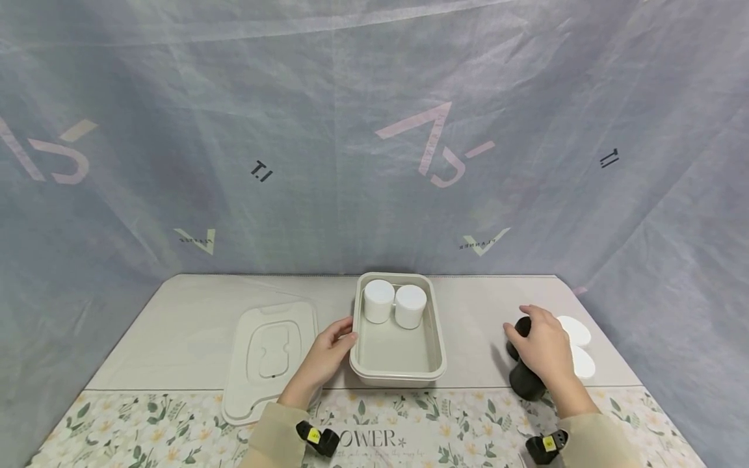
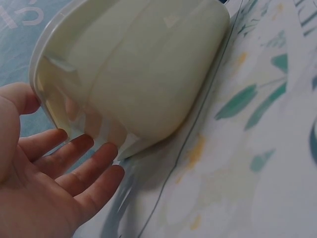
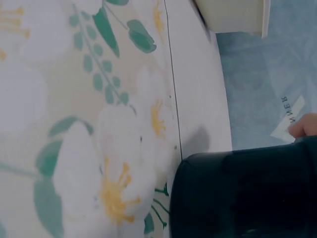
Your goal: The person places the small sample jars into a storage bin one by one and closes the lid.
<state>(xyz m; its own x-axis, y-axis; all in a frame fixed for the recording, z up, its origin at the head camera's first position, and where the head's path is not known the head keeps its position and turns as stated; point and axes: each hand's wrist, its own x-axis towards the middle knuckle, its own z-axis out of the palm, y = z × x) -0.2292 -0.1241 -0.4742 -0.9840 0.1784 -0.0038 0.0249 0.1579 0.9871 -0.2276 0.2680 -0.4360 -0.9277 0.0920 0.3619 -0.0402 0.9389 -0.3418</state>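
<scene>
A pale grey-beige plastic bin (image 1: 398, 376) stands in the middle of the table. Two white cylindrical containers, one on the left (image 1: 379, 303) and one on the right (image 1: 410, 308), are inside its far end. My left hand (image 1: 326, 354) touches the bin's left side with loosely extended fingers, close to the rim in the left wrist view. On the right are two black cylindrical containers, a far one (image 1: 519, 330) and a near one (image 1: 526, 383). Thumb and fingers of my right hand (image 1: 545, 344) curve round the far one; the palm side is hidden.
A flat pale lid (image 1: 240, 364) lies left of the bin. Two white discs, a far one (image 1: 575, 331) and a near one (image 1: 582, 361), lie beyond my right hand. Floral cloth (image 1: 187, 422) covers the table's front part; a grey-blue curtain (image 1: 328, 195) hangs behind.
</scene>
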